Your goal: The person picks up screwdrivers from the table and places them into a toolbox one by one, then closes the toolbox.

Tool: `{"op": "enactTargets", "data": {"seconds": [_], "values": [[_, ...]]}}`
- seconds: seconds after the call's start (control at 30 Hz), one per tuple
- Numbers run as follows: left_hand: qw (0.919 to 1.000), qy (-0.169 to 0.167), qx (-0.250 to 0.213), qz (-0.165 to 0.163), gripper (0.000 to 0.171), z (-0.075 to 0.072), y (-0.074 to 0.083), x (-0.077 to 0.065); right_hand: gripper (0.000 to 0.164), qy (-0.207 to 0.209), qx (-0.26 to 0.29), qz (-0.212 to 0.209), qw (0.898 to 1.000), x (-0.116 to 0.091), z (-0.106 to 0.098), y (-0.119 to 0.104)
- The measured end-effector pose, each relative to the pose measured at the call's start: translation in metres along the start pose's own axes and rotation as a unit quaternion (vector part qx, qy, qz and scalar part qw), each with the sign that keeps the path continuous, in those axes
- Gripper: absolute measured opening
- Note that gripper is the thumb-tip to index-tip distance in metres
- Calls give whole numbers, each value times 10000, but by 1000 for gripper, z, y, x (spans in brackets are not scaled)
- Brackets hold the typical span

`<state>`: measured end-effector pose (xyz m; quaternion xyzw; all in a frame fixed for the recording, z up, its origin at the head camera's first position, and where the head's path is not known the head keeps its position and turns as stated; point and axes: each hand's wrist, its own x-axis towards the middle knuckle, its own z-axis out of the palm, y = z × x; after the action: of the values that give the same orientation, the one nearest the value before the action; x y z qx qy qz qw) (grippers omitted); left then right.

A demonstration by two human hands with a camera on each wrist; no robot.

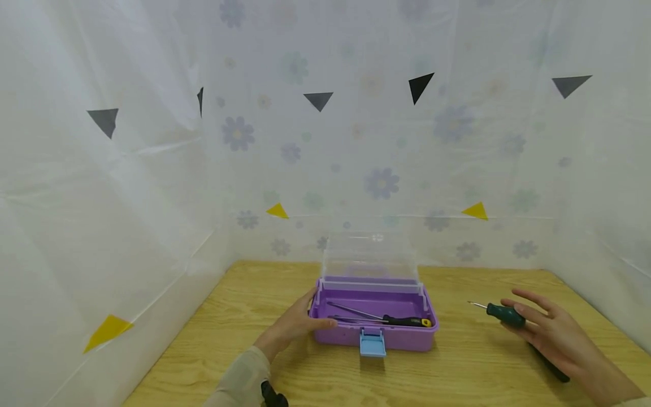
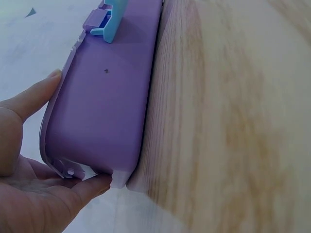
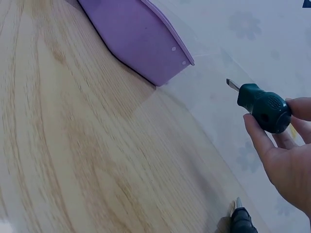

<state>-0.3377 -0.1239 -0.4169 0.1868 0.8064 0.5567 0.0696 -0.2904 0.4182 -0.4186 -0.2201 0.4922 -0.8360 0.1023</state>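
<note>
A purple toolbox (image 1: 346,337) stands on the wooden table with its clear lid (image 1: 370,257) raised and its light blue latch (image 1: 373,343) hanging down in front. Inside lies a long screwdriver (image 1: 407,321) with a black and yellow handle, beside another thin metal shaft. My left hand (image 1: 294,323) grips the box's left end, thumb on the front rim and fingers round the side, as the left wrist view also shows. To the right of the box, my right hand (image 1: 554,333) pinches a stubby green screwdriver (image 3: 265,108) by its handle, above the table, its flat tip towards the box.
Below my right hand lies a black-handled tool (image 3: 241,221) with a pale pointed tip. A black object (image 1: 274,395) shows at the bottom edge by my left sleeve. White flower-patterned sheeting (image 1: 381,141) with black and yellow triangles encloses the table (image 1: 458,379) behind and at the sides.
</note>
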Motion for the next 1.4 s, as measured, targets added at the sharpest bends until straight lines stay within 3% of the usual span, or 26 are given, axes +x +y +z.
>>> {"op": "enactTargets", "data": {"seconds": [0.43,1.4], "values": [[10000,18,-42,6,109,0,0,0,56,-513,135,64,9986,14,20,2],[9999,67,-103,-57,107,-1,1,-3,42,-380,-1011,193,9940,72,76,28]]}}
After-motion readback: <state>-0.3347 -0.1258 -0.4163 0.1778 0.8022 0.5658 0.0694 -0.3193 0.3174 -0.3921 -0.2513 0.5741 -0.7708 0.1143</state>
